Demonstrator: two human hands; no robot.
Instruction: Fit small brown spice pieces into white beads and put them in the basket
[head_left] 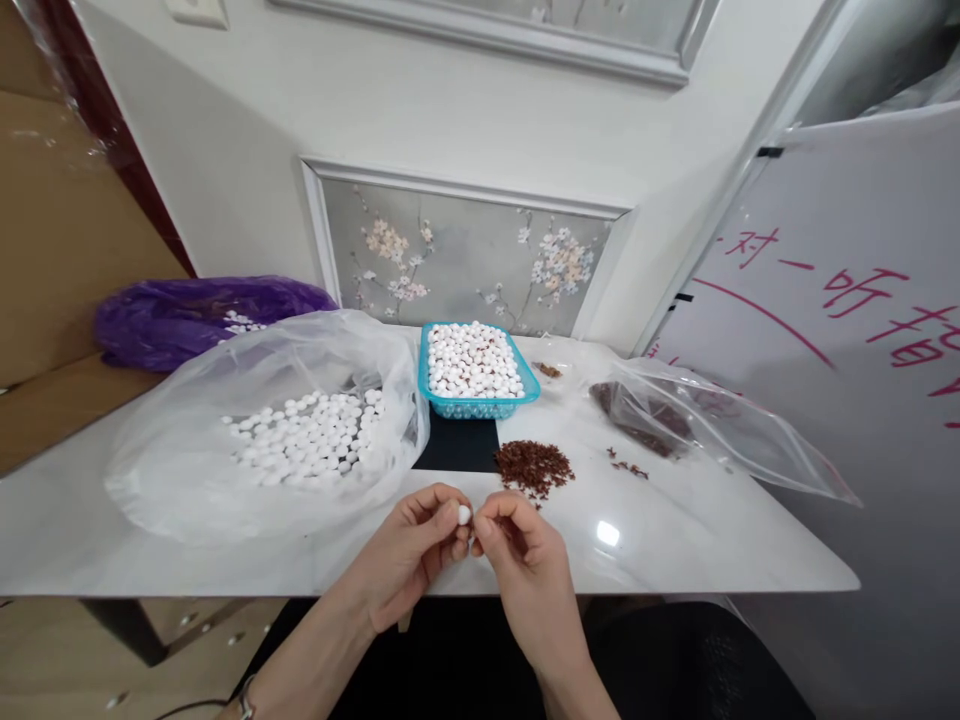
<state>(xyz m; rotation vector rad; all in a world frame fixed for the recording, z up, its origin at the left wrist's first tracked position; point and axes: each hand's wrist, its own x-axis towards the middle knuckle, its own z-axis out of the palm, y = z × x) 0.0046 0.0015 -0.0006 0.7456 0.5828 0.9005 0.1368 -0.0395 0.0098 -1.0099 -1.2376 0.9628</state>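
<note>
My left hand (pixel 420 545) pinches a small white ball (pixel 464 515) between thumb and fingertips, above the front edge of the table. Close against it, my right hand (pixel 525 555) has its thumb and fingers pressed together; whatever they hold is too small to make out. Just beyond my hands lies a pile of small reddish-brown star-shaped pieces (pixel 534 467). Behind that stands a turquoise basket (pixel 480 408) full of white balls with brown bits among them. To the left, a clear plastic bag (pixel 187 440) lies open with many loose white balls (pixel 315 435) inside.
A purple bag (pixel 165 315) sits at the back left beside cardboard (pixel 75 220). On the right are a clear zip bag (pixel 735 425) with brown contents and a few stray brown pieces (pixel 628 466). A whiteboard (pixel 847 270) stands at the right; the wall closes off the back.
</note>
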